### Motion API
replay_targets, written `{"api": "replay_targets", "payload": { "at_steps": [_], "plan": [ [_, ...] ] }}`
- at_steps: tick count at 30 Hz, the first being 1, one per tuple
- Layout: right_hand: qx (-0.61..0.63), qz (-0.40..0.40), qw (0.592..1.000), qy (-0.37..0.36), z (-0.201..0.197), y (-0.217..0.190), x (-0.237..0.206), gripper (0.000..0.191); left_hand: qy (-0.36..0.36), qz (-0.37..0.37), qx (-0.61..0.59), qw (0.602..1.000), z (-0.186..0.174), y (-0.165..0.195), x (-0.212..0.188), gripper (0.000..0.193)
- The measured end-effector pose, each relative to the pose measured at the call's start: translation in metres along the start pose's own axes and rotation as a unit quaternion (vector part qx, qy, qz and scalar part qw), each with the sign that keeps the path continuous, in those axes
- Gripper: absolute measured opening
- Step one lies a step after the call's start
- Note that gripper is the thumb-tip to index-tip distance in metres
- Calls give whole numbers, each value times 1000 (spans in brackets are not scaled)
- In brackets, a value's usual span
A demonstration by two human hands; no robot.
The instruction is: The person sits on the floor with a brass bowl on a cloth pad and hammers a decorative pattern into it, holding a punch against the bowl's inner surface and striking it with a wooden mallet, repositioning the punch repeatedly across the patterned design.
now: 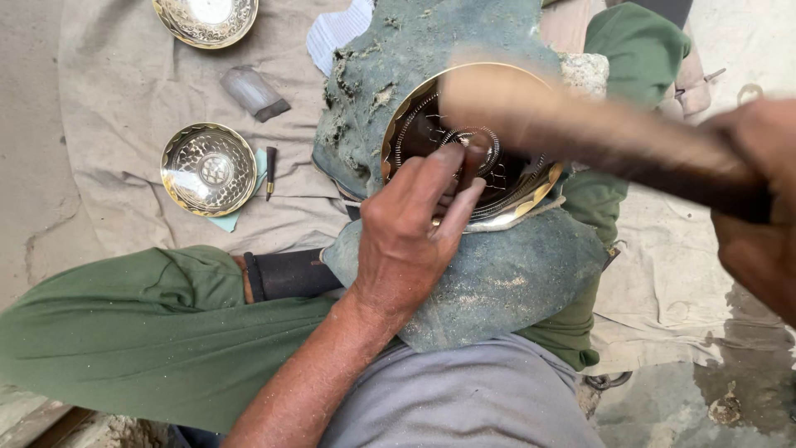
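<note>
Risk: my right hand (pixel 759 195) gripping the blurred wooden hammer (pixel 597 133) could strike my left fingers (pixel 452 178) pinching the small punch on the round engraved brass plate (pixel 414 124).

Left hand (pixel 414 228) palm down, fingers pinched together at the tips, bare forearm angled up from lower left, right hand (pixel 759 195) clenched in a fist, blurred, at right edge

on the cloth (pixel 116 99) to my left lie two finished brass bowls — one (pixel 209 169) sitting on a pale green scrap (pixel 235 220), another (pixel 206 20) at the top edge. between them rests a grey block (pixel 254 93); a small dark punch (pixel 270 172) lies just beside the nearer bowl. my green trousers (pixel 133 323) cover the bottom left.
</note>
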State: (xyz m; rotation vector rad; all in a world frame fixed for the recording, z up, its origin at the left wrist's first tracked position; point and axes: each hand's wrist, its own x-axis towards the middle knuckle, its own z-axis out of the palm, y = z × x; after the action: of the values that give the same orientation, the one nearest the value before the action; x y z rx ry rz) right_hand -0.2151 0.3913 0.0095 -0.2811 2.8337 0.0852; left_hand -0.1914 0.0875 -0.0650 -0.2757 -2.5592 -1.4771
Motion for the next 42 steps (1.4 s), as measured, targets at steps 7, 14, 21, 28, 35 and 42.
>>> {"api": "replay_targets", "payload": {
  "at_steps": [7,14,21,28,35,42],
  "plan": [
    [21,121,992,-36,21,-4,-31,17,-128,87,-1,988,-10,-7,22,43],
    [212,132,961,116,48,-39,-76,23,-218,126,55,966,-12,-12,37,44],
    [525,185,811,181,53,-59,-77,27,-201,147,34,968,-11,-14,40,39],
    [404,198,884,126,16,-73,-65,27,-230,149,67,960,-14,-12,40,31],
    [271,107,955,53,15,-43,-34,22,-154,117,26,981,-15,-17,27,44],
    [49,-3,999,16,15,-5,-18,24,-90,43,-1,995,-18,-15,16,42]
  ]
}}
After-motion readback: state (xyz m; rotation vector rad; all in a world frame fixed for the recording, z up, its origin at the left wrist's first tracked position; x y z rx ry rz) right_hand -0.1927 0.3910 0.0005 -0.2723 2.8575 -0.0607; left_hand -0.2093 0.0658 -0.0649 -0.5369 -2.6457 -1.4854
